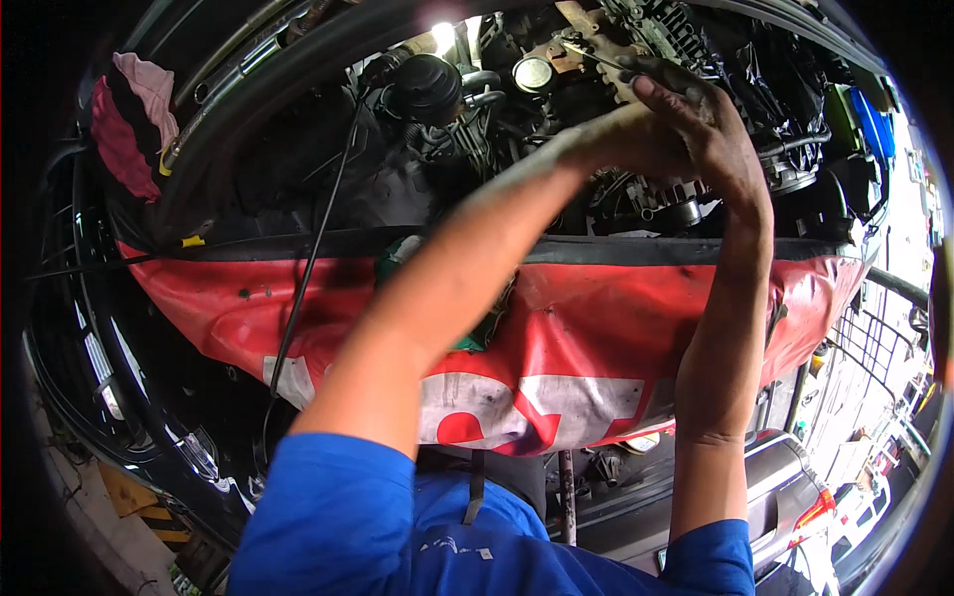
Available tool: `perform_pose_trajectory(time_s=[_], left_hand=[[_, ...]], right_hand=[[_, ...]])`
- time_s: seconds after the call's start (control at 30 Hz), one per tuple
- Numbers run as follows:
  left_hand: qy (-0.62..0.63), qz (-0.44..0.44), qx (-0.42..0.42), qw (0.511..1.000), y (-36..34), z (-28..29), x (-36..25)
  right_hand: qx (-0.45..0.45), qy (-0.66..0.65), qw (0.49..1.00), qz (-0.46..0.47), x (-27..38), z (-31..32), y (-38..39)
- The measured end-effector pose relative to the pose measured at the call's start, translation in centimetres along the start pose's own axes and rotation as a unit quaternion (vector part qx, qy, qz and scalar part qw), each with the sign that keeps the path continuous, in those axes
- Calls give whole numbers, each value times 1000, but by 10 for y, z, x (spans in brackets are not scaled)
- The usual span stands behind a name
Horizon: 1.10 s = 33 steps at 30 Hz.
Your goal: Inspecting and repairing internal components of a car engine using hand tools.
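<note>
Both arms reach over the front edge of a car's open engine bay. My right hand is raised over the engine, its fingers curled closed around the end of a thin metal tool; the tool's exact kind is unclear. Behind and below the right hand lies my left hand, blurred by motion, its fingers mostly hidden. Close to the tool are a brownish metal engine part and a round, pale cap-like part. Left of these sits a black ribbed round housing.
A red and white cover drapes over the car's front edge, with a green cloth on it. A black cable hangs across it. Pink cloth lies at the far left. A lamp shines above. Another car stands behind, lower right.
</note>
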<state>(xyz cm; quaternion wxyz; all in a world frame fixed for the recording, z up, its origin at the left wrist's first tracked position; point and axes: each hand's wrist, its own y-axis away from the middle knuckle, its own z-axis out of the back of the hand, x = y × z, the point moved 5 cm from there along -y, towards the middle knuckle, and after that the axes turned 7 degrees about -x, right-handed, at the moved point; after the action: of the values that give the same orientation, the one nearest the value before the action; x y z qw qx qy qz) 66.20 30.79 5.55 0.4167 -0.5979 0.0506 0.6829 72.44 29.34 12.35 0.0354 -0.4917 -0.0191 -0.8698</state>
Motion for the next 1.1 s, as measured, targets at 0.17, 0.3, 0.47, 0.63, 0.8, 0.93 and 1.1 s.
perform_pose_trajectory(time_s=[0.17,0.3,0.47,0.63,0.8,0.93,1.1], left_hand=[[-99,49,-76,991,23,-17,-11],[-241,-2,-396,886,34,-13,-26],[-108,60,-138,983,12,11,-4],[-117,-20,-283,952,24,-3,-29],[-161,-20,-348,923,24,0,-27],[-38,-40,-54,997,4,2,1],[-101,-9,-375,921,33,-6,-26]], right_hand=[[-34,20,999,19,-3,-1,4],[-30,80,995,55,8,-2,7],[13,-29,999,-4,15,-3,7],[-43,34,998,3,3,0,6],[3,68,997,22,10,-5,4],[-16,84,996,29,11,-4,5],[-20,46,999,11,4,-7,7]])
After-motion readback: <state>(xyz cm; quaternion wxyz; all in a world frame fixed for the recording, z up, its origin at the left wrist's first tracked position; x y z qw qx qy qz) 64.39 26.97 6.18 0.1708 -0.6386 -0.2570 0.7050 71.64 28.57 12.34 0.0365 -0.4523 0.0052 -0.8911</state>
